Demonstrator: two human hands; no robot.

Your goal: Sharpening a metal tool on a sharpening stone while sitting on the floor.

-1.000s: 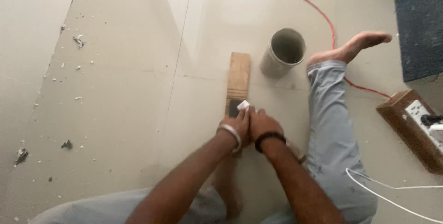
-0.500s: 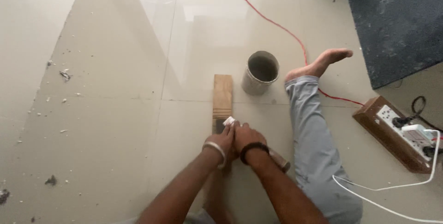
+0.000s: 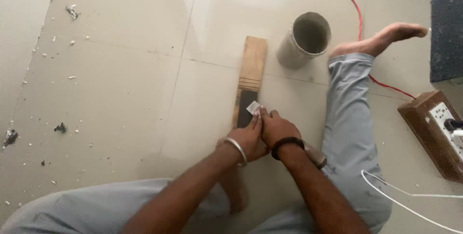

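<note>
A long wooden block (image 3: pixel 253 62) lies on the tiled floor, with a dark flat stone (image 3: pixel 244 111) set on its near half. Both hands press a small pale flat piece (image 3: pixel 253 108) onto the stone. My left hand (image 3: pixel 248 138), with a metal bangle on the wrist, has its fingertips on the piece. Touching it on the right is my right hand (image 3: pixel 276 128), which wears a black wristband and also bears on the piece. The near end of the block is hidden under the hands.
A grey metal can (image 3: pixel 305 40) stands open just right of the block. My outstretched leg (image 3: pixel 349 118) lies to its right. A red cable (image 3: pixel 357 19) runs behind it. A wooden socket box (image 3: pixel 434 130) with a white cord (image 3: pixel 410 195) sits far right. Debris (image 3: pixel 60 128) dots the left floor.
The view has shifted and the hands with the small piece have slid a little along the stone; they stay pressed together on it.
</note>
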